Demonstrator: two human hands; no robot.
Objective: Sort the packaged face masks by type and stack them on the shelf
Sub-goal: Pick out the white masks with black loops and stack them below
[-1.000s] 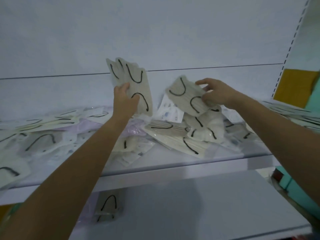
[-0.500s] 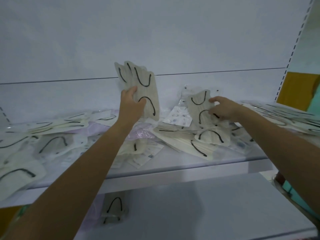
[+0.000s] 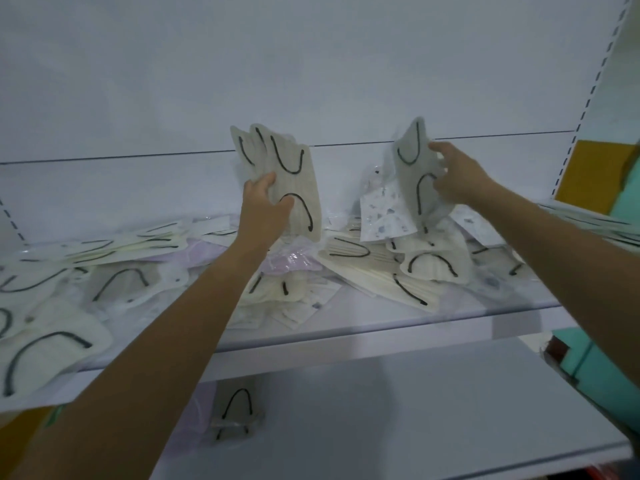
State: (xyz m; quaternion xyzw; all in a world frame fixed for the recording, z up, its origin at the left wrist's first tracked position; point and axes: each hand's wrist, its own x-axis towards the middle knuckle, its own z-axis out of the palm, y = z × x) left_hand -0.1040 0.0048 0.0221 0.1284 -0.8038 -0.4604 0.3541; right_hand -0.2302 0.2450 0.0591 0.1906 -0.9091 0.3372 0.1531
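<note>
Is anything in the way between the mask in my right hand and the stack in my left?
Nothing visible. The mask and the stack are apart with open space between; a speckled packet lies lower.

The scene is sitting in dim, flat light with a cool bluish cast, and the white back wall (image 3: 311,64) is coming out grey. Soft shadow is pooling on the lower shelf (image 3: 415,410) beneath the upper shelf (image 3: 346,336). Faint glare is glinting off crinkled plastic wrap (image 3: 294,258). The wide lens is bending the slotted post (image 3: 588,98) at the right edge, and the masks (image 3: 45,355) at the left edge and the near forearm (image 3: 138,375) are smearing into soft blur.
</note>
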